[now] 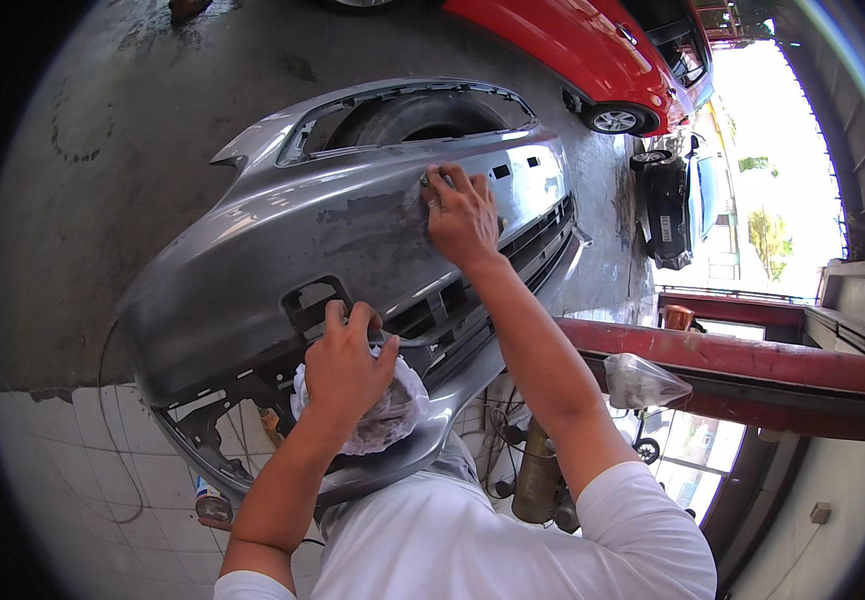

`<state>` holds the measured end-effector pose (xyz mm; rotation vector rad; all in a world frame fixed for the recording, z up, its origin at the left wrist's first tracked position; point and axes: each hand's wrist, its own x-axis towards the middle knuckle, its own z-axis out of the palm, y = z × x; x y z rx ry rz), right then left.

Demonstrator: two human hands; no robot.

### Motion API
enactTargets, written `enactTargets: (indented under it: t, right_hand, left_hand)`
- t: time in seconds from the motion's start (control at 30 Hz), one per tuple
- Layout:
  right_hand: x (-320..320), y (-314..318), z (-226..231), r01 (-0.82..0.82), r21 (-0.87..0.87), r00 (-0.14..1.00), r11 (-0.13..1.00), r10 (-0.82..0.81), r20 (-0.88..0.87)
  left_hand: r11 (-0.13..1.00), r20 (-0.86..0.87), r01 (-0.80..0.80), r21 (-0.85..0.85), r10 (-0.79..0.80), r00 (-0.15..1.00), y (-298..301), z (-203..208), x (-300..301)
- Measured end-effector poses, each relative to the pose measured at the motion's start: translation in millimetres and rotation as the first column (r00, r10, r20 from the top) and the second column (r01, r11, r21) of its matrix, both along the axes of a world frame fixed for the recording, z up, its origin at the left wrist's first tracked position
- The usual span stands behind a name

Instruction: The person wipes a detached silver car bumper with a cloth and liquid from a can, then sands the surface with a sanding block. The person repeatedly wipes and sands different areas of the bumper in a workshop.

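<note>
A grey car bumper lies across in front of me, with darker, damp-looking patches on its upper face. My right hand presses down on that face with bent fingers, holding a small thin dark pad that is mostly hidden under it. My left hand is nearer me, its fingers curled over the bumper beside a square opening. Just beneath the left hand sits a crumpled whitish bundle, like cloth or plastic film; whether the hand touches it cannot be told.
A tyre lies behind the bumper. Beyond it stand a red car and a black car. A red beam with a clear plastic cone is on the right. A can stands on pale tiles at the lower left.
</note>
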<state>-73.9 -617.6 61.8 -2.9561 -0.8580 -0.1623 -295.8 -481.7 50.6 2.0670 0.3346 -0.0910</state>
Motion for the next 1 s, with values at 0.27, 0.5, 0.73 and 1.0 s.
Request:
enactTargets:
  t: [0.27, 0.5, 0.73, 1.0]
  right_hand:
    - [-9.5, 11.6, -5.5, 0.080, 0.005, 0.996, 0.997, -0.080, 0.029]
    - [-38.9, 7.0, -7.4, -0.040, 0.033, 0.999, 0.999, 0.039, 0.020]
    - [-63.1, 11.7, 5.0, -0.028, -0.038, 1.000, 0.999, 0.027, -0.008]
    - [-76.0, 17.1, 1.8, -0.018, -0.029, 1.000, 0.999, 0.018, -0.010]
  left_hand:
    - [1.000, 0.006, 0.026, -0.007, -0.026, 1.000, 11.0, 4.5, 7.0]
    - [0.999, -0.059, 0.003, -0.038, -0.005, 0.998, 7.4, 4.8, 2.7]
    - [1.000, -0.056, 0.011, -0.024, -0.012, 0.998, 3.9, 1.3, 2.1]
    - [1.000, 0.017, -0.010, -0.029, 0.010, 1.000, 3.4, -3.2, -1.0]
